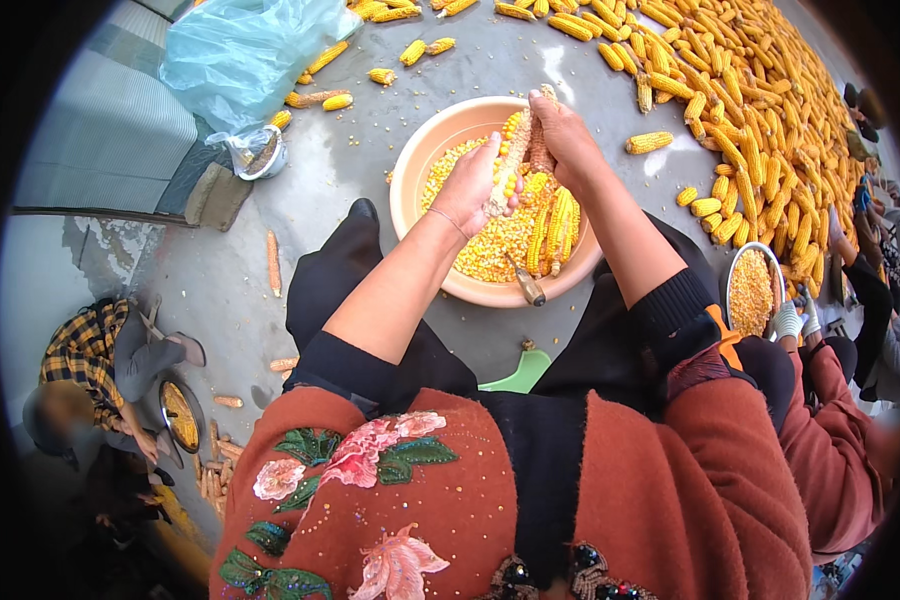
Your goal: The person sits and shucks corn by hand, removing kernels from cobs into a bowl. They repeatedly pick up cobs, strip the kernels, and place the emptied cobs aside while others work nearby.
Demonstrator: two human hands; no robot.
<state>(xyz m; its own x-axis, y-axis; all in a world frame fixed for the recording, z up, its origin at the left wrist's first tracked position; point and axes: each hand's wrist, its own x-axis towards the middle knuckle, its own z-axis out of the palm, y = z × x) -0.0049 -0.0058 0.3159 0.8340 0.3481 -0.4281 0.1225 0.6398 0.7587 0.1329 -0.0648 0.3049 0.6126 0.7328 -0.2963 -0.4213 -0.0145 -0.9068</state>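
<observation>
My left hand (469, 180) grips a mostly stripped corn cob (516, 150), with yellow kernels left along its edges. In my right hand (570, 142) is a bare reddish cob (541, 150), which lies alongside the first one. Both hands are above a peach plastic basin (411, 187) between my knees. Loose corn kernels (487, 247) fill much of the basin, and several partly shelled ears (562, 225) lie on them at the right. A wooden-handled pointed tool (529, 286) rests against the near rim.
A large heap of corn ears (757, 97) spreads at the right. A blue plastic bag (247, 60) and a small white bucket (268, 159) stand at the upper left. One person (94, 345) sits left beside a pan (180, 416); another, in gloves (787, 322), works right by a kernel-filled basin (750, 292).
</observation>
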